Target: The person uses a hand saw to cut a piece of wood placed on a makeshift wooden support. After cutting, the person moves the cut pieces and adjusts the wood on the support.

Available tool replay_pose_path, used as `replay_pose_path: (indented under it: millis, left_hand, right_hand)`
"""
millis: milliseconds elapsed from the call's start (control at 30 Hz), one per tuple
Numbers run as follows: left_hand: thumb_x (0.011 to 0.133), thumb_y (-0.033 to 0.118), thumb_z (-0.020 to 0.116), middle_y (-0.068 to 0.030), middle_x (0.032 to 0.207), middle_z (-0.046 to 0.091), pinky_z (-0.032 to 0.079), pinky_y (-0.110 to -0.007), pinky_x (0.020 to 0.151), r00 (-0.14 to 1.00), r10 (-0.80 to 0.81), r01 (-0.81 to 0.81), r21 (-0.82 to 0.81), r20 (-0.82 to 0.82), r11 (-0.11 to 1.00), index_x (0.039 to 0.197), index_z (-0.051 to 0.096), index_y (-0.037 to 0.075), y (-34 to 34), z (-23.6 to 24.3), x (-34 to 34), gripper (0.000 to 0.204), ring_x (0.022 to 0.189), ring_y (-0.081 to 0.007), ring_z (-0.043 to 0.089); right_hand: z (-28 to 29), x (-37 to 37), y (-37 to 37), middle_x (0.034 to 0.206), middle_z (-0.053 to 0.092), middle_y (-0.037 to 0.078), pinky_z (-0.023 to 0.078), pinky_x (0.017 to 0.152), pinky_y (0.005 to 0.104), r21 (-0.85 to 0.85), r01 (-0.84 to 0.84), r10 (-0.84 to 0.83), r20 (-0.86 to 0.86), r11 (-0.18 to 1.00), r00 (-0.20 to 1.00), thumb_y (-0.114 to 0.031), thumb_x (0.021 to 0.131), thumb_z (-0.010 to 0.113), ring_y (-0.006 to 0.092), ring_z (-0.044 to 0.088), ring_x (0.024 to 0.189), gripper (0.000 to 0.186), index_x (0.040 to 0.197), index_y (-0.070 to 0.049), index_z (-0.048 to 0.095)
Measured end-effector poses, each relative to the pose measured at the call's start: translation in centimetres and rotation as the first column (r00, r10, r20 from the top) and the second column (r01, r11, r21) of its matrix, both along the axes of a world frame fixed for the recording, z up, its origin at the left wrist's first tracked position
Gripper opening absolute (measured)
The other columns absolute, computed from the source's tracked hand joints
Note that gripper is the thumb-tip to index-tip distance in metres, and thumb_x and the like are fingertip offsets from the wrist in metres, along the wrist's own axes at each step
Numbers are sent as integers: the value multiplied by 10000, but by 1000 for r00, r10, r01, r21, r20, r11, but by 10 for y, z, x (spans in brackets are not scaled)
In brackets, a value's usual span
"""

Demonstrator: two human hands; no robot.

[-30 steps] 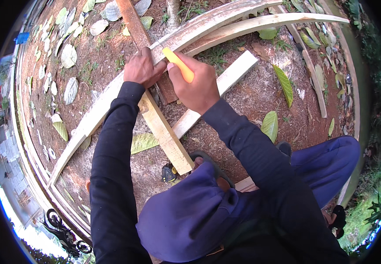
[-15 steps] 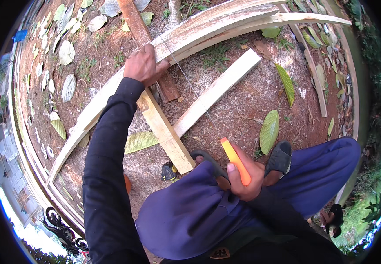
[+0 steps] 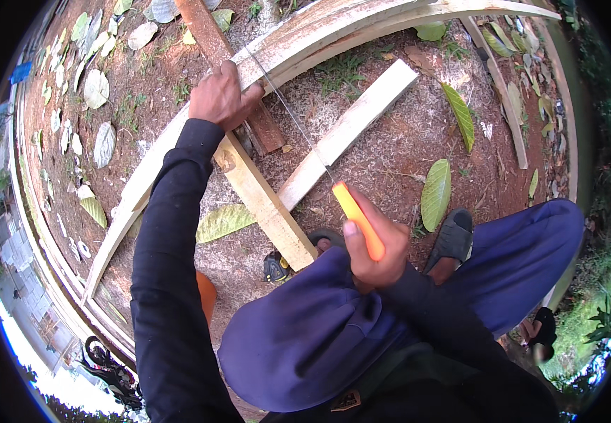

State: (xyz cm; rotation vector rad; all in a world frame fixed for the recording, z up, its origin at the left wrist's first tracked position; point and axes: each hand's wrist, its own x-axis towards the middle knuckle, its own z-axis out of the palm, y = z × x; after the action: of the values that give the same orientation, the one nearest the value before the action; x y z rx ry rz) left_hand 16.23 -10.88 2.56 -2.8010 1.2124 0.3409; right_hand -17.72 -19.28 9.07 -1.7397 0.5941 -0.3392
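Note:
My right hand (image 3: 389,255) is wrapped round the orange handle of a handsaw (image 3: 357,220). The saw's thin blade, seen nearly edge-on, runs up and away to a long pale wooden plank (image 3: 305,62) and lies across it. Just left of the blade, my left hand (image 3: 221,100) grips the plank, thumb toward the near edge. Beneath that hand a short yellowish timber (image 3: 267,203) stretches back toward my knee. A loose pale offcut (image 3: 365,120) lies on the ground under the blade.
A reddish-brown board (image 3: 210,32) passes beneath the plank. By my foot sits a black and yellow tool (image 3: 275,268), perhaps a tape measure, and an orange object (image 3: 207,292) is partly hidden by my leg. Leaves and sawdust cover the soil. Another person (image 3: 541,335) shows at far right.
My right hand has pushed the saw forward, up and to the left, bringing its handle closer to the plank. My left hand keeps its hold; the whole view has shifted slightly.

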Motion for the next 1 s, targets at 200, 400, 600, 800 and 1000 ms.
replay_pose_path:
  millis: [200, 400, 600, 800, 1000]
  left_hand:
    - [958, 451, 566, -298, 904, 672, 560, -557, 764, 999, -18, 19, -52, 27, 998, 1053, 494, -40, -1, 2, -8, 505, 847, -475, 696]
    - [952, 568, 552, -308, 938, 702, 594, -522, 787, 996, -84, 87, -83, 36, 993, 1013, 538, -58, -10, 1, -2, 629, 863, -459, 724]
    - [984, 591, 505, -328, 893, 691, 599, -532, 734, 997, -67, 67, -5, 41, 998, 983, 526, -53, 1, -1, -5, 644, 827, -453, 729]
    - [980, 577, 512, -332, 917, 694, 594, -528, 782, 990, -124, 132, -117, 70, 984, 990, 533, -59, -7, -6, 5, 637, 843, -459, 728]
    - [965, 523, 539, -321, 874, 687, 571, -545, 764, 999, -29, 30, -29, 32, 999, 1029, 516, -57, -7, 6, -2, 584, 824, -458, 717]
  right_hand:
    - [9, 41, -4, 933, 766, 191, 597, 747, 336, 88, 104, -110, 62, 991, 992, -118, 957, 633, 286, 784, 842, 395, 1318, 42, 651]
    - [-18, 172, -41, 765, 670, 249, 540, 639, 419, 37, 84, -90, 191, 996, 977, -183, 949, 643, 426, 682, 718, 275, 1132, 16, 696]
    - [13, -57, 3, 1217, 712, 280, 597, 891, 370, -2, -49, 49, 27, 999, 998, -104, 966, 602, 336, 744, 1089, 456, 1364, 118, 582]
    - [-17, 171, -34, 756, 674, 240, 539, 646, 418, 36, 149, -153, 236, 988, 960, -225, 949, 641, 404, 691, 701, 255, 994, 20, 692]
    - [-22, 39, -5, 1122, 742, 230, 568, 815, 342, 43, 51, -55, 102, 998, 993, -83, 964, 600, 229, 745, 926, 438, 1373, 74, 607]
